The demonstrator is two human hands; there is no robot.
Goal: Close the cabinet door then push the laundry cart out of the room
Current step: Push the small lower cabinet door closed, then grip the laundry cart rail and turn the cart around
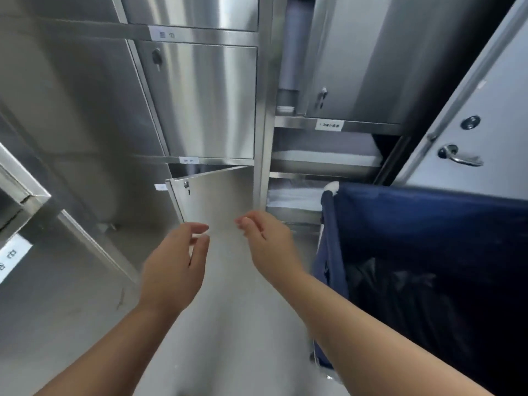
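A low stainless steel cabinet door stands ajar, swung out toward me, with a small lock near its upper left corner. My left hand and my right hand reach toward the door's lower edge, fingers apart, holding nothing. Whether the fingertips touch the door is unclear. The laundry cart, a dark blue fabric bin on a frame with dark laundry inside, stands at the right, close beside my right forearm.
Steel cabinets fill the wall ahead; the door above the ajar one is closed. Open shelves on the right hold folded white linen. A grey room door with a lever handle is at the far right. A steel shelf unit juts in at the left.
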